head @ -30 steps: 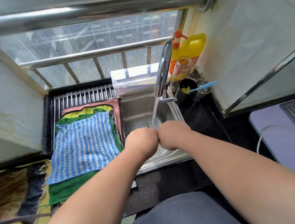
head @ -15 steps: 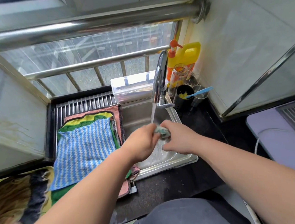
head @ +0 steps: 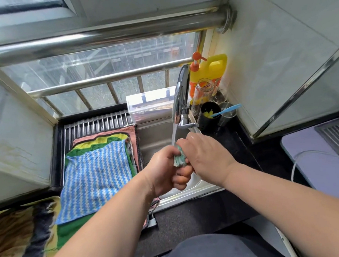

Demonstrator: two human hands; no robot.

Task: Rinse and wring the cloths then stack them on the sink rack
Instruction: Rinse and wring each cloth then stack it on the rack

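Rolled out of the knuckle-to-knuckle press of a second ago, baring a bunched teal-and-white cloth between the two fists. Held above the middle of the steel sink, right under the water stream falling from the curved chrome faucet.

Gripped from the left by the left hand, fingers curled tight round the lower end, knuckles turned down and toward the camera. Gripped from the right by the right hand, back of the hand up, fingers curled over the upper end, tips out of sight. Pressed against each other around the cloth, both wet.

Spread flat on the ribbed sink rack along the sink's left edge, a stack of four:
- blue-and-white zigzag cloth on top
- green cloth beneath, sticking out at the front
- yellow cloth and pink cloth peeking out at the back

Set at the sink's back edge, a clear plastic box. Crowded into the back right corner of the black counter:
- yellow detergent jug with an orange pump
- glass jar
- black cup with a blue-handled utensil leaning out
- steel cup just beside

Parked at the counter's right edge, a lavender appliance with a white cable looped over it. Heaped past the rack's front left corner, a brown-and-black cloth.
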